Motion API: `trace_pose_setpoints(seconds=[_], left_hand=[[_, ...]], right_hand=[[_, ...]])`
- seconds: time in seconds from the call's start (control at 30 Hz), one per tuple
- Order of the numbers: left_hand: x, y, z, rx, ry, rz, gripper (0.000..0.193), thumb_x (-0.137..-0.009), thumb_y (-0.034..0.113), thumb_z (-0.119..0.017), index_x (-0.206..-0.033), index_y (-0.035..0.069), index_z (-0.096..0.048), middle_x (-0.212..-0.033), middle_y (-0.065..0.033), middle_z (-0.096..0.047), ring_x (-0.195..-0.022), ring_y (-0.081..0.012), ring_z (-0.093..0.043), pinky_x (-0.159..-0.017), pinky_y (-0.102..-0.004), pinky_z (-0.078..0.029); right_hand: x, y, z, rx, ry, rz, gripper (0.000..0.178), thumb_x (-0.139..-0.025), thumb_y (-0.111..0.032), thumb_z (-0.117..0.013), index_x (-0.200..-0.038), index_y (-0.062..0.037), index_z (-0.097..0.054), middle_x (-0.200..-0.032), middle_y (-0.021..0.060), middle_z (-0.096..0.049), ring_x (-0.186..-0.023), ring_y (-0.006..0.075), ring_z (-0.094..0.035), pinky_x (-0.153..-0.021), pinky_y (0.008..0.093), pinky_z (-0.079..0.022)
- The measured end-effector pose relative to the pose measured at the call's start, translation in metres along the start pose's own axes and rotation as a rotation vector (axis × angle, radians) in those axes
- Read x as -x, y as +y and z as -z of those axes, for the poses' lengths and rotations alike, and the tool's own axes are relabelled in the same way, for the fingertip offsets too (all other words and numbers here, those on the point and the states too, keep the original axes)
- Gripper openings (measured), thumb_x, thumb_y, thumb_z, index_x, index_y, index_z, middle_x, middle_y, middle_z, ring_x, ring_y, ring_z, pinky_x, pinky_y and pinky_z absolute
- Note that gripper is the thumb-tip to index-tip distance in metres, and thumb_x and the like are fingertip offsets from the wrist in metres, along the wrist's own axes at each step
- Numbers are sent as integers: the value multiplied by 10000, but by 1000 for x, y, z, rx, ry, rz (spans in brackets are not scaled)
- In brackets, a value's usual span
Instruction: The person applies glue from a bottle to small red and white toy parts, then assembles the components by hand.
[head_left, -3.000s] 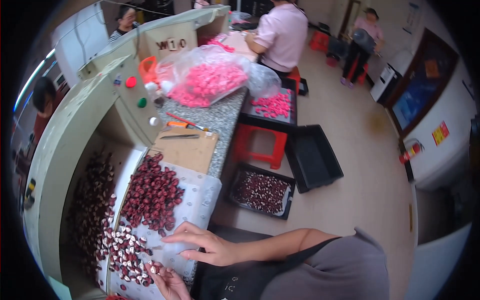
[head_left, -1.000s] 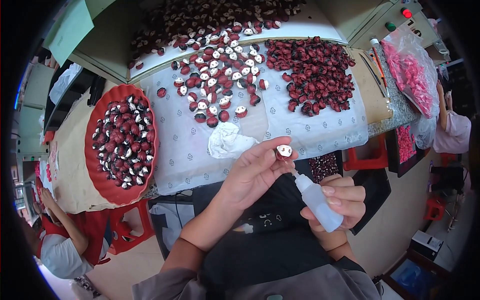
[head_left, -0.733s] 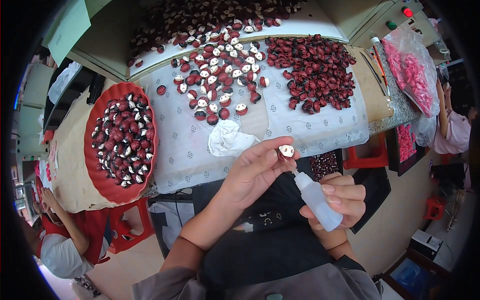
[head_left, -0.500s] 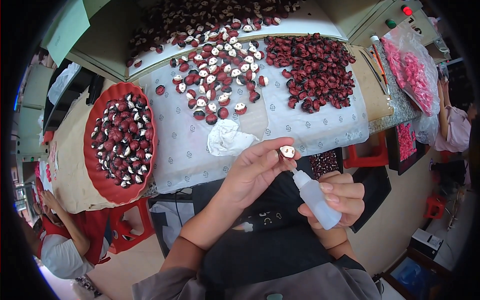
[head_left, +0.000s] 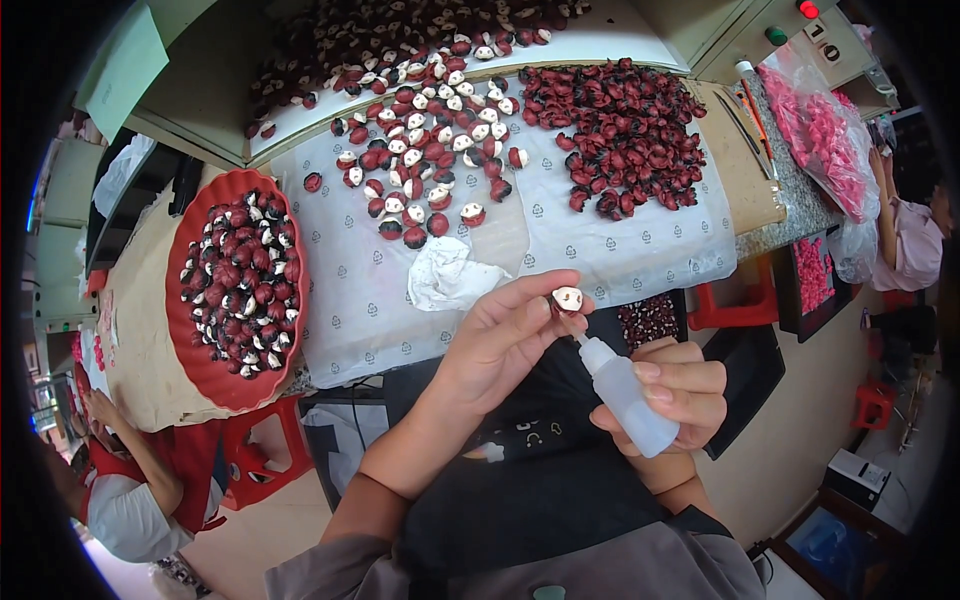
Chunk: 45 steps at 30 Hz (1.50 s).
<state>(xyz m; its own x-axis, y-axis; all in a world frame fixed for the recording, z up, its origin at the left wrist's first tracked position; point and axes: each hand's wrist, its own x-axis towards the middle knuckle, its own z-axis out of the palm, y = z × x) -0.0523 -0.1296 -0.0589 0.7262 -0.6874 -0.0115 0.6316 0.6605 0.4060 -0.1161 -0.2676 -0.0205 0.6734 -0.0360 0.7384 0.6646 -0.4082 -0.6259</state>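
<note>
Your L hand (head_left: pixel 490 345) is at the near edge of the white sheet (head_left: pixel 340 340), thumb & index in a narrow pinch on one sm. red-and-white pc (head_left: pixel 567 299), white side w/ dark marks facing you. Your R hand (head_left: pixel 690 395) is off the sheet's near edge, R of your L hand, fingers wrapped around a translucent squeeze bottle (head_left: pixel 632 400). It's tilted, nozzle (head_left: pixel 596 355) aimed up-L at the pc's underside; can't tell if the tip touches.

On the sheet, mid to far part: loose red, black & white pcs (head_left: pixel 415 165), scattered. On its far R part: pile of dark red petal-like pcs (head_left: pixel 620 140). Crumpled white tissue (head_left: pixel 447 275) is on the sheet, btwn the loose pcs & your L hand.

Just L of the sheet: red scalloped dish (head_left: pixel 225 388) w/ a heap of similar pcs in it. Beyond the sheet's far edge: grey booth (head_left: pixel 210 90) w/ more pcs, partly too dim to make out. R of the sheet: brown board (head_left: pixel 745 215) w/ a slim dark tool (head_left: pixel 740 130); past that, clear bag of pink pcs (head_left: pixel 815 135).
</note>
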Motion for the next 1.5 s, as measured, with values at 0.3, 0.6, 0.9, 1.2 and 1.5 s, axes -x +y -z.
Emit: trace_pose_setpoints(seconds=[0.3,0.6,0.9,1.2,1.5], left_hand=[[-2,0,1,0,38,-18,327,-833,158,-486,-1105,-21,-467,-976,-124,-548,-914,-173,-512,-834,-296,-389],[-1,0,-3,-35,127,-11,357,-805,192,-527,-1115,25,-466,-936,-150,-542,-839,-219,-533,-809,-332,-397],[-1,1,0,18,87,-14,326,-831,154,-487,-1104,-24,-462,-970,-127,-550,-922,-179,-514,-840,-298,-391],[1,7,8,50,115,-42,336,-835,161,-481,-1128,2,-445,-984,-138,-546,-866,-179,-535,-813,-306,-409],[2,29,16,92,189,-263,361,-839,179,-473,-1165,42,-404,-992,-116,-546,-859,-176,-535,-803,-321,-418]], right_hand=[[0,0,3,-2,-17,-3,425,-635,-141,-722,-920,-73,-414,-848,70,-451,-620,161,-477,-517,240,-433],[3,0,4,14,12,-16,418,-641,-149,-717,-923,-73,-417,-845,63,-442,-616,161,-476,-511,242,-430],[1,4,4,32,38,-17,404,-631,-134,-722,-916,-75,-441,-840,68,-455,-610,157,-476,-531,251,-431],[3,12,14,29,170,-114,401,-648,-163,-712,-882,-59,-403,-848,96,-457,-648,163,-497,-561,262,-438],[-15,83,-8,41,30,-479,298,-638,96,-560,-874,-12,-413,-846,91,-485,-773,201,-549,-670,281,-448]])
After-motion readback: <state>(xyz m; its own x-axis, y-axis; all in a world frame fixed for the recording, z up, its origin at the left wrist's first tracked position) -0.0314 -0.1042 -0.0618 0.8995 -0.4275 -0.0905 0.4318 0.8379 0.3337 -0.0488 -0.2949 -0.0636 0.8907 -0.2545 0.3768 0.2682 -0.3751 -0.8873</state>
